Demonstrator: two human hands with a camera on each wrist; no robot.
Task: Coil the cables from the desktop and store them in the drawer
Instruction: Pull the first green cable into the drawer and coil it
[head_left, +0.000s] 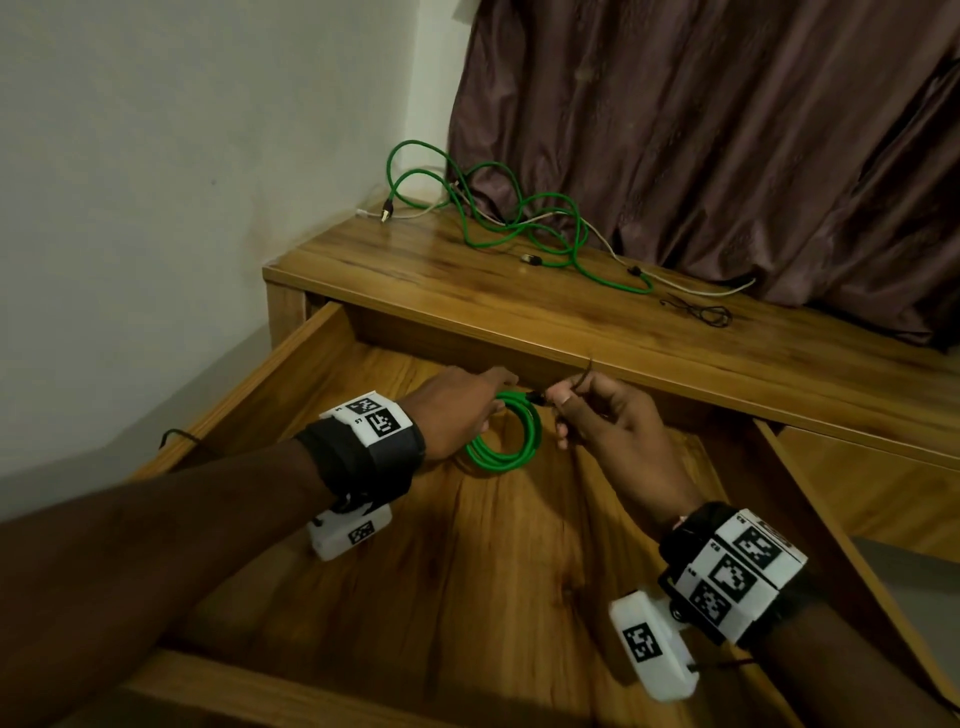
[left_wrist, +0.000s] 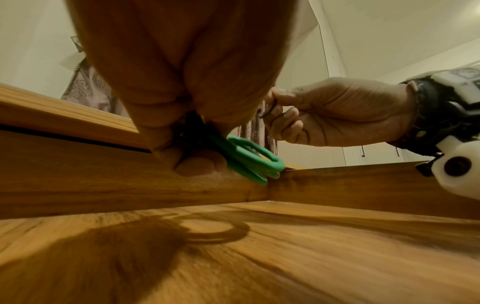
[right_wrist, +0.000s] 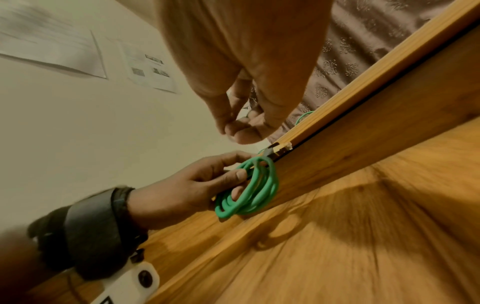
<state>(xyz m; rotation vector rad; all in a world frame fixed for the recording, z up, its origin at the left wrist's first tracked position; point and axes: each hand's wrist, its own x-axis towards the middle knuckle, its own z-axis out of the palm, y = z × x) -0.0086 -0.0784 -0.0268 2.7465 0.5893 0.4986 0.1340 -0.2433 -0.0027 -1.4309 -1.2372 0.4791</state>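
Observation:
A coiled green cable (head_left: 506, 439) hangs just above the open wooden drawer's floor (head_left: 467, 571), near its back. My left hand (head_left: 483, 410) grips the coil (right_wrist: 249, 191) on its left side, thumb and fingers curled round the loops (left_wrist: 249, 158). The cable's dark plug (head_left: 535, 399) sticks out at the top of the coil. My right hand (head_left: 563, 400) is close to the right of the plug and pinches a thin dark tie (head_left: 588, 370) between thumb and forefinger (left_wrist: 270, 111). On the desktop (head_left: 415, 270), a loose green cable (head_left: 519, 218) is tangled with a white cable (head_left: 691, 288).
A small black wire tie (head_left: 701, 314) lies on the desktop to the right of the tangle. A brown curtain (head_left: 727, 130) hangs behind the desk, and a white wall (head_left: 156, 156) stands to the left. A second drawer front (head_left: 857, 478) sits at the right.

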